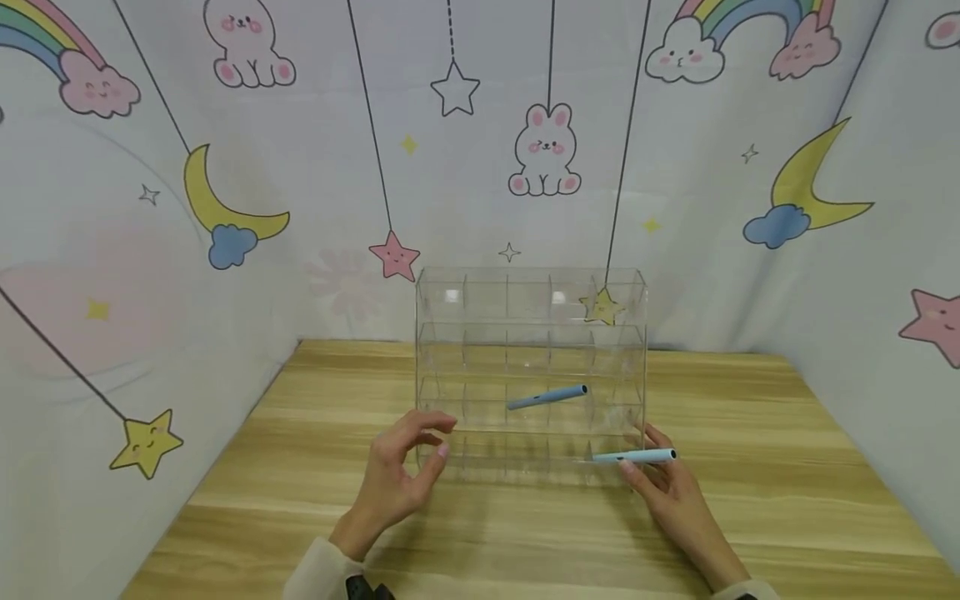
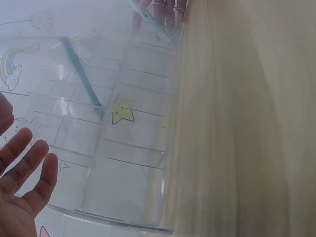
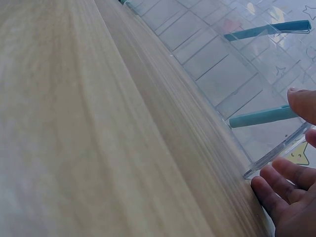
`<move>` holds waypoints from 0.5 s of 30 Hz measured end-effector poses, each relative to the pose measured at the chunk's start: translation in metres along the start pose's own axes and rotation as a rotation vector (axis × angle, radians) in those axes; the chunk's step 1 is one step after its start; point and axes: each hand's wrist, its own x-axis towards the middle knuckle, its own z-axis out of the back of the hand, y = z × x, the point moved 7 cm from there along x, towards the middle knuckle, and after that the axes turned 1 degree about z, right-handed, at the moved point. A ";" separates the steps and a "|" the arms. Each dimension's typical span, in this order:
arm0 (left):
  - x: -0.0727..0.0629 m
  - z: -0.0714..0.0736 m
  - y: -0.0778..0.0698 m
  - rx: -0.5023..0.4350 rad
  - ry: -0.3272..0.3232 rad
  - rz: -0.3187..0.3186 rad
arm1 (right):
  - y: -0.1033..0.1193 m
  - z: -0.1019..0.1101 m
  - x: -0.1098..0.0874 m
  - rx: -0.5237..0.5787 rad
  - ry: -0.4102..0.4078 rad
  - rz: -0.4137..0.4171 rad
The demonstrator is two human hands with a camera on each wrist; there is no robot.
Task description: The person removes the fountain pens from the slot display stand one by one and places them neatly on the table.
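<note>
left hand [image 1: 397, 477] parted, at left of clear rack [image 1: 528, 298] | right hand [image 1: 672, 493] pinching pale blue pen [image 1: 647, 456], near right | darker pen [image 1: 546, 397] in rack

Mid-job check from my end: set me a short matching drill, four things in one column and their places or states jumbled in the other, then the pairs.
Things
1. darker blue pen
2. light blue pen
3. left hand
4. rack

Places and states
a. see-through, standing on the wooden table
b. slanted in the rack, no hand on it
c. holding nothing, near the rack's lower left side
d. held in the right hand

Pairs
1-b
2-d
3-c
4-a
</note>
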 end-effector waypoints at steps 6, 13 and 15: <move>0.009 -0.001 -0.003 -0.013 0.003 -0.042 | 0.001 -0.001 0.000 0.002 0.010 0.000; 0.011 -0.004 -0.001 0.004 0.017 0.008 | -0.001 0.000 0.001 0.015 -0.001 0.005; 0.012 -0.004 -0.001 0.002 0.016 0.017 | -0.001 0.000 0.001 0.023 -0.003 0.008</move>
